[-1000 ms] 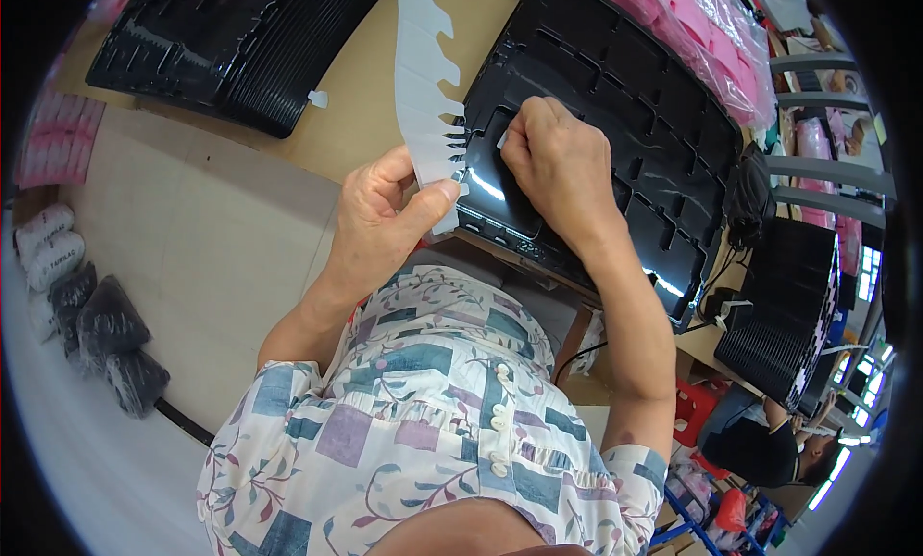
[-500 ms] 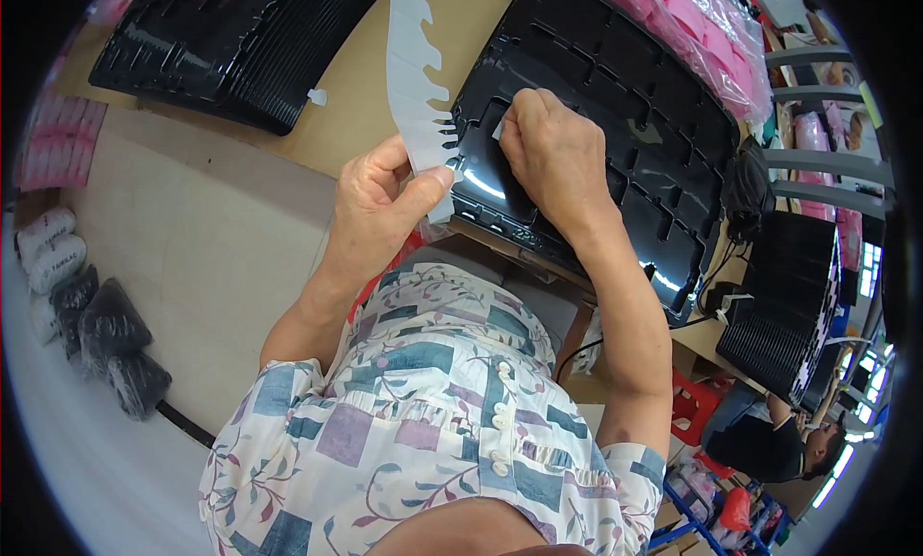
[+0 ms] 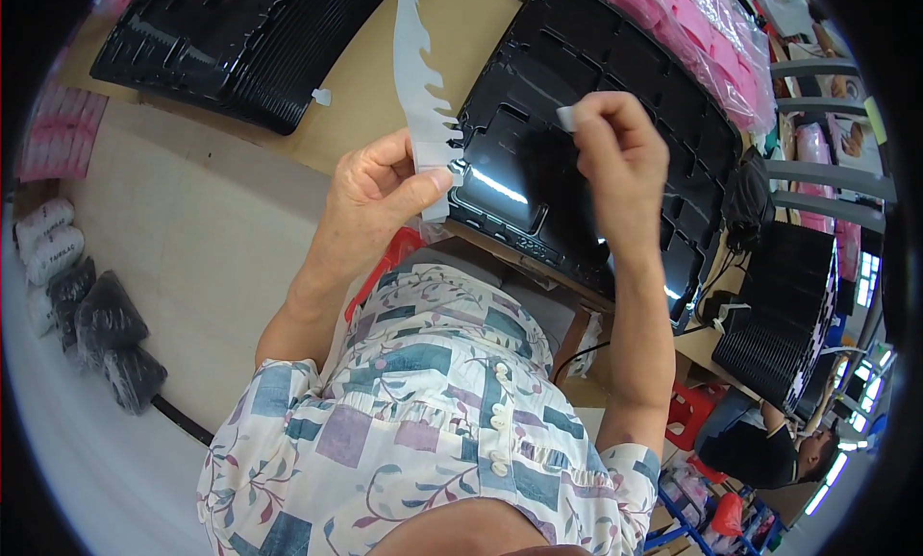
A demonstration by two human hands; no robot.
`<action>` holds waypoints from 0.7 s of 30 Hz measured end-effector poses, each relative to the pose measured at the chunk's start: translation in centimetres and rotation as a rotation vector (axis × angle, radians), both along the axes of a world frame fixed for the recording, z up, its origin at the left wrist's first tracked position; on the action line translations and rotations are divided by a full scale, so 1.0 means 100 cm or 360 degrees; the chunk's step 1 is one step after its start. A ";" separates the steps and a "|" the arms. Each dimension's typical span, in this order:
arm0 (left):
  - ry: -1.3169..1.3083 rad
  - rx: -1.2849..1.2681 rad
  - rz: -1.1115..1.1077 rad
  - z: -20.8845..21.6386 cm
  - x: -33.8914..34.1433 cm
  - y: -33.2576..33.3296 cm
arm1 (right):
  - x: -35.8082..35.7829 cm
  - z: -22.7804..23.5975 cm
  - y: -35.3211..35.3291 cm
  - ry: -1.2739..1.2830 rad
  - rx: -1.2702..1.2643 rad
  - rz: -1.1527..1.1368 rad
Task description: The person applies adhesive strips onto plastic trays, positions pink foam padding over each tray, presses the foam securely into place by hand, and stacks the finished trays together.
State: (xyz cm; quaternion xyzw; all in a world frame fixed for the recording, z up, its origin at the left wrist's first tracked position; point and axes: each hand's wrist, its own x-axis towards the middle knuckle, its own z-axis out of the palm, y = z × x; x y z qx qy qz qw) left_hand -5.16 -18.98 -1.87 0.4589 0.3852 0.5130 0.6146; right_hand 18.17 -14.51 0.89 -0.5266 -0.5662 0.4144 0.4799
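My left hand (image 3: 370,193) pinches the lower part of a long white strip (image 3: 415,75) between thumb and fingers. The strip stands up from the hand, and its right side is cut into several pointed teeth. Over the black moulded plastic tray (image 3: 524,85) on the table is my right hand (image 3: 630,167), slightly blurred, fingers curled. A small white tab (image 3: 565,119) sticks out from its thumb and fingertip. The tray is shiny, with raised ribs and shallow recesses, and the strip's teeth overlap its left edge in view.
A stack of black trays (image 3: 221,56) stands at the far left of the table, a small white tab (image 3: 321,97) at its edge. Pink pieces in clear plastic (image 3: 697,47) lie beyond the tray. More stacked black trays (image 3: 779,306) and a seated person (image 3: 760,441) are at right.
My right hand has moved to the right across the tray, away from the strip, carrying the small white tab. My left hand stays nearly in place with the strip.
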 end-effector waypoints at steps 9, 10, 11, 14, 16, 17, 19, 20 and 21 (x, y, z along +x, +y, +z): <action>-0.0225 -0.0279 -0.0226 0.016 0.011 0.009 | 0.005 0.008 -0.024 0.0788 -0.0545 0.0488; -0.0340 -0.0353 -0.0309 0.017 0.016 0.010 | 0.003 0.009 -0.025 0.0781 -0.0569 0.0501; -0.0346 -0.0324 -0.0317 0.015 0.020 0.012 | 0.002 0.008 -0.023 0.0786 -0.0557 0.0502; -0.0209 -0.0246 -0.0235 0.016 0.027 0.013 | -0.003 0.007 -0.020 0.0647 -0.0556 0.0556; -0.0113 -0.0162 -0.0224 0.016 0.028 0.014 | -0.014 0.008 -0.026 -0.0038 -0.0150 0.0389; -0.0022 -0.0087 -0.0209 0.017 0.028 0.014 | -0.015 0.012 -0.027 -0.0095 -0.0174 0.0408; 0.0020 -0.0032 -0.0226 0.019 0.029 0.013 | -0.017 0.013 -0.028 -0.0073 -0.0167 0.0370; 0.0052 0.0022 -0.0237 0.020 0.030 0.012 | -0.018 0.013 -0.028 -0.0062 -0.0163 0.0337; 0.0057 0.0022 -0.0236 0.020 0.029 0.014 | -0.017 0.016 -0.028 -0.0040 -0.0201 0.0338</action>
